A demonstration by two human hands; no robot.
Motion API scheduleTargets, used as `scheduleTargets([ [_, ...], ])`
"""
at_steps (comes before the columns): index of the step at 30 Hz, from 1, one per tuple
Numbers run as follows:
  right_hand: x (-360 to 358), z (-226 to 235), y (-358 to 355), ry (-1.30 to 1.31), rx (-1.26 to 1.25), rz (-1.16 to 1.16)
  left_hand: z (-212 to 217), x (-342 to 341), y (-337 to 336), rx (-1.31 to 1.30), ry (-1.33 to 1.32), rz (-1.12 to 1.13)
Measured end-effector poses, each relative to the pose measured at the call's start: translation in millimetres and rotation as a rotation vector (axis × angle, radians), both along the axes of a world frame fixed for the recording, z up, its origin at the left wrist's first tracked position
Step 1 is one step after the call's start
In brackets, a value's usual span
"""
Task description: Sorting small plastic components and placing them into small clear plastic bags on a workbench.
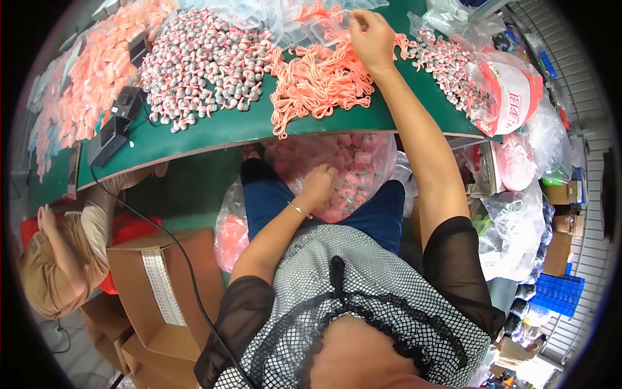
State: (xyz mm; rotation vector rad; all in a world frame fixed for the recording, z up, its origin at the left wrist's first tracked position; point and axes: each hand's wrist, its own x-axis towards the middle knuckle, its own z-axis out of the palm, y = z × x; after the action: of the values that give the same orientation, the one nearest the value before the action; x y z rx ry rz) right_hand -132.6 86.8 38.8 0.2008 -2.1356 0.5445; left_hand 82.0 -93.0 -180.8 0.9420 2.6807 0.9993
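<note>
My right hand (374, 40) reaches over the far part of the green table, fingers curled into a pinch. What they hold, if anything, does not show. Just below and left of it lies a heap of looped orange cords (317, 81), and clear plastic pieces (278, 23) are beyond. My left hand (319, 185) is down at my lap, its fingers bent together against a clear plastic bag (376, 159) of pink packed items. Whatever is in those fingers is hidden.
A pile of grey-and-pink small parts (201, 65) and orange packets (110, 58) cover the table's left. More small parts (447, 65) lie right, by a red-and-white bag (512, 94). A black cable (188, 259) hangs past a cardboard box (165, 292). Another person (65, 259) sits left.
</note>
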Motion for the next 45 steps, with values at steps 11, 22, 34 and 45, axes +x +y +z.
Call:
scheduleTargets([
  [11,75.5,4.8,70.6,-0.026,-0.339,0.123,189.0,-40.8,-28.6,0.558,0.326,0.016],
  [22,140.7,-21.7,104.3,-0.634,-0.139,0.213,192.1,-159.1,-86.3,-0.021,0.572,0.5],
  [34,138.7,-32.4,120.3,-0.365,-0.255,0.122,181.9,-189.8,-78.5,-0.072,0.75,0.441],
  [45,78.2,-35.3,153.9,-0.391,0.175,-0.317,187.0,-192.5,-87.5,0.021,0.798,0.349],
])
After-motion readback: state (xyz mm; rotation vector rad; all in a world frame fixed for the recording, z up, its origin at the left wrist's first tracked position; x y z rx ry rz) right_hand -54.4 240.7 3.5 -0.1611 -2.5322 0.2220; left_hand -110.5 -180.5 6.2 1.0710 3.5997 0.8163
